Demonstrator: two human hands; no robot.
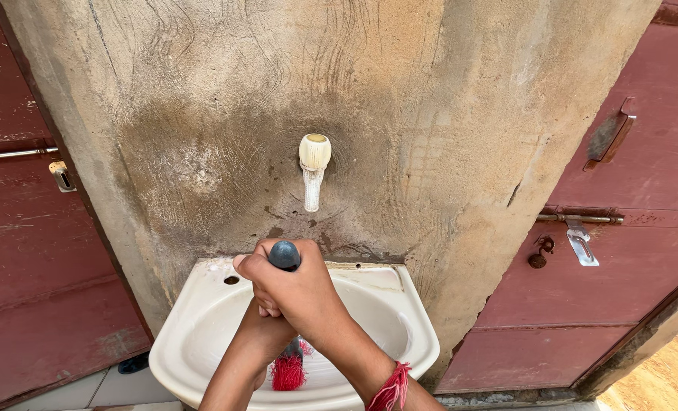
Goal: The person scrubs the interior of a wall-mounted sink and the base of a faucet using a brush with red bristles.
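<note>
Both my hands grip one upright brush over a white washbasin (194,327). My right hand (297,293) wraps the dark handle near its rounded top end (284,255). My left hand (267,335) clasps the same handle just below and is partly hidden by the right hand. The brush's red bristles (287,373) press down inside the basin bowl. A red thread band (391,388) is tied around my right wrist.
A cream plastic tap (314,164) sticks out of the rough cement wall (202,114) above the basin. Maroon metal doors with latches stand at left (19,228) and right (628,228). Pale floor tiles (88,390) show under the basin.
</note>
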